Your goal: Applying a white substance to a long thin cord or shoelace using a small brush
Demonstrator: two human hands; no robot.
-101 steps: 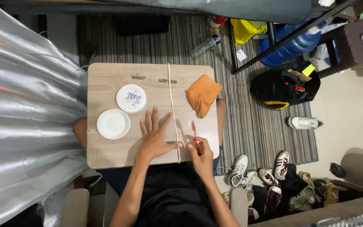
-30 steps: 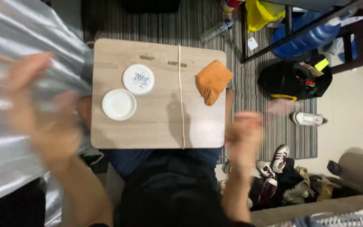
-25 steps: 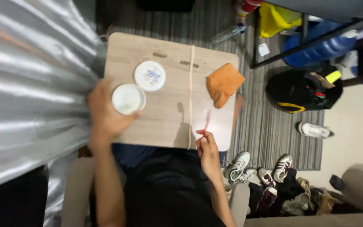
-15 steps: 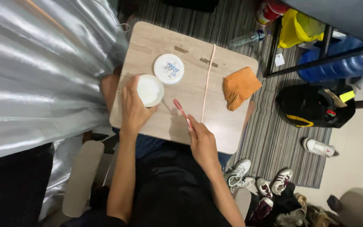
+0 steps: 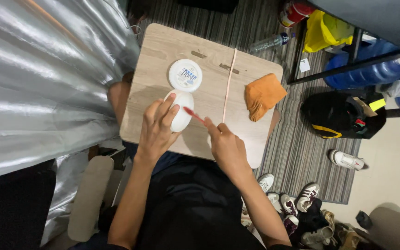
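- a small wooden table (image 5: 163, 51) seen from above; on it, just beyond the white tub, lies a round white lid (image 5: 185, 75) with blue print, flat and apart from the tub.
- a thin pale strip (image 5: 229, 83) runs across the table to the right of the lid, and an orange cloth (image 5: 263, 95) sits crumpled further right of it, well apart from both hands.
- beyond the table's right edge, on a striped rug (image 5: 297, 148), are a black bag (image 5: 343, 115), loose shoes (image 5: 302, 203) and a plastic bottle (image 5: 269, 44); silver sheeting (image 5: 38, 78) fills the left.
- the white tub (image 5: 180, 111) is partly covered by the left hand's fingers, so its contents cannot be made out.
- the red tool's (image 5: 193, 114) tip at the tub is too small to identify; its handle end is hidden in the right hand.
- left hand (image 5: 156, 132) wraps around the tub, fingers curled over its near side.
- right hand (image 5: 225, 146) pinches the thin red tool, pointing it at the tub's rim.
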